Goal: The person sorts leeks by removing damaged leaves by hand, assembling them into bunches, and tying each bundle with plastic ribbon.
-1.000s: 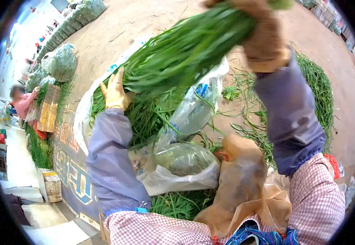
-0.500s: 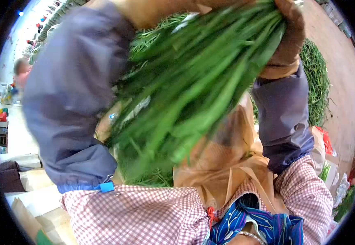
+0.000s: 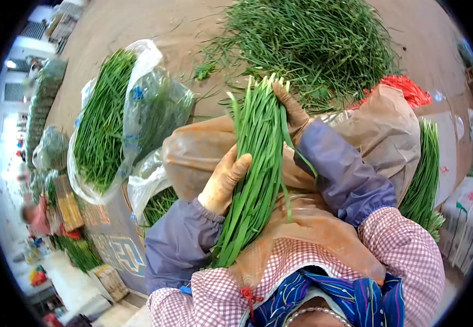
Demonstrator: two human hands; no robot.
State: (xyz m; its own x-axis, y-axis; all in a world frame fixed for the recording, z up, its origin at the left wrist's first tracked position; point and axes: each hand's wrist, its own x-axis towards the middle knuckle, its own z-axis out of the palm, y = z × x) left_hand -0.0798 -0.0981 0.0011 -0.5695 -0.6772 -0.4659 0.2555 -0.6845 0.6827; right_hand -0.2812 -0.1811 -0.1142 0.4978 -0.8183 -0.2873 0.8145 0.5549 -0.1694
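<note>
A long bunch of garlic chives [image 3: 258, 163] is held slantwise over my lap, pale cut ends at the top and leaf tips toward my chest. My left hand [image 3: 223, 182], in a yellowish glove, grips the bunch from the left about midway, thumb on top; its other fingers are mostly hidden. Near the pale ends my right hand [image 3: 292, 109], in a brown stained glove, closes on the bunch from the right. A few leaves hang loose beside the right sleeve. Beneath the bunch lies a brownish translucent apron [image 3: 312, 218].
A big heap of loose greens [image 3: 312, 43] lies on the floor ahead. To the left stands a clear plastic bag [image 3: 157, 103] filled with chives. More chives [image 3: 424, 163] lie at my right, near a red plastic bag [image 3: 405, 90]. A person [image 3: 37, 215] is far left.
The chives have come down from high before my face to over my lap, pale ends now pointing away. Both hands have lowered with them, and my left hand now shows on the bunch.
</note>
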